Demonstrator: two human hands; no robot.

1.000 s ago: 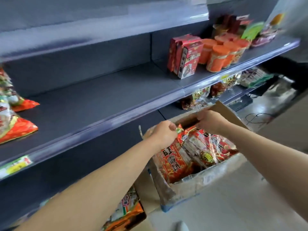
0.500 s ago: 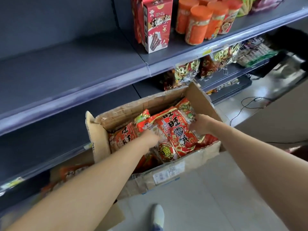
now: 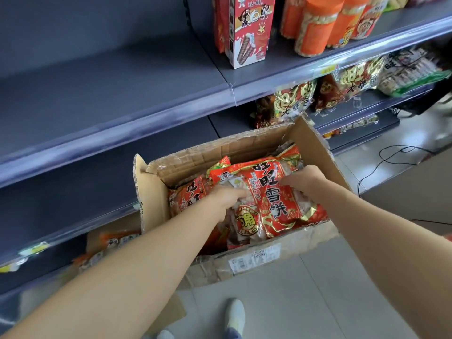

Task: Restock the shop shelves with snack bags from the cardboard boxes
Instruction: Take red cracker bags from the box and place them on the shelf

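Note:
An open cardboard box (image 3: 247,148) stands on the floor against the shelves, full of red snack bags. The top red snack bag (image 3: 271,199) lies slanted across the pile. My left hand (image 3: 226,198) grips its left side and my right hand (image 3: 307,179) grips its right edge, both inside the box. Another red bag (image 3: 189,196) lies to the left underneath. The dark grey shelf (image 3: 110,94) above the box is bare on its left part.
A red-and-white carton (image 3: 249,33) and orange canisters (image 3: 315,25) stand on the shelf at upper right. Gold-and-red bags (image 3: 293,99) fill the lower right shelf. Orange packs (image 3: 117,243) sit low left. A black cable (image 3: 389,160) trails on the floor; my shoe (image 3: 234,316) is below.
The view has tilted down from the shelf to the box. Both hands have reached deeper into the box and closed on the sides of the top red bag.

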